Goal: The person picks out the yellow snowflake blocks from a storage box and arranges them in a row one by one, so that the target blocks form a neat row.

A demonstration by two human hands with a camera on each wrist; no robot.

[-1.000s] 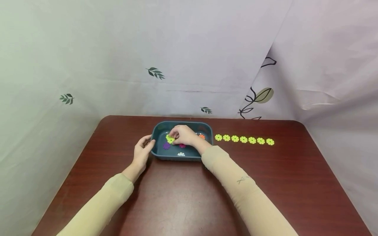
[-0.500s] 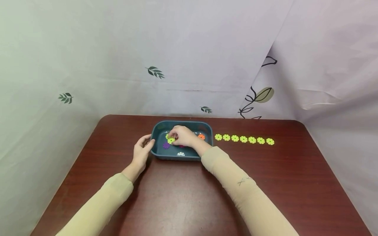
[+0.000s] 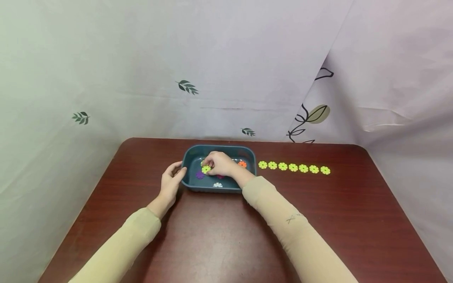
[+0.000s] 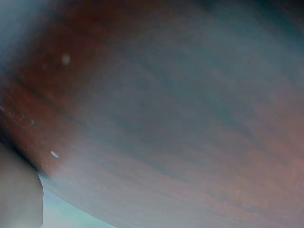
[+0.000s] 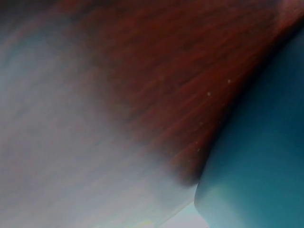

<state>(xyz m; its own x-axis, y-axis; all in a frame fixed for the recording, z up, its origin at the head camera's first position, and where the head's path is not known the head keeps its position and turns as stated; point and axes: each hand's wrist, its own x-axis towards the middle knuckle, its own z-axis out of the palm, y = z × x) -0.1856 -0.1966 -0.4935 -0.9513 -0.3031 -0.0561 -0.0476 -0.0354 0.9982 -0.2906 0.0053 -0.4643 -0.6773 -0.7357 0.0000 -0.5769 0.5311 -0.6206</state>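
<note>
A dark blue-green plastic tray (image 3: 219, 190) sits near the back of the table, its side filling the right of the right wrist view. My left hand (image 3: 170, 183) grips the tray's left end, thumb at the rim. Reaching inside, my right hand (image 3: 221, 163) pinches a yellow flower-shaped disc (image 3: 206, 169) between thumb and fingers. Another yellow disc (image 3: 203, 163) lies behind it, mostly hidden by the fingers. Around them in the tray are a purple disc (image 3: 199, 175), a white disc (image 3: 217, 184), an orange disc (image 3: 242, 164) and a magenta disc (image 3: 220, 176) partly under the hand.
To the right of the tray, several yellow flower-shaped discs (image 3: 293, 167) lie in a straight row on the reddish-brown table (image 3: 219, 232). Pale cloth (image 3: 219, 59) with leaf prints hangs behind the table and along its sides. The left wrist view shows mostly blurred tabletop.
The yellow disc at the right fingertips has shifted slightly toward the front, off the yellow one behind, which the fingers now cover more. The left hand and tray keep their place.
</note>
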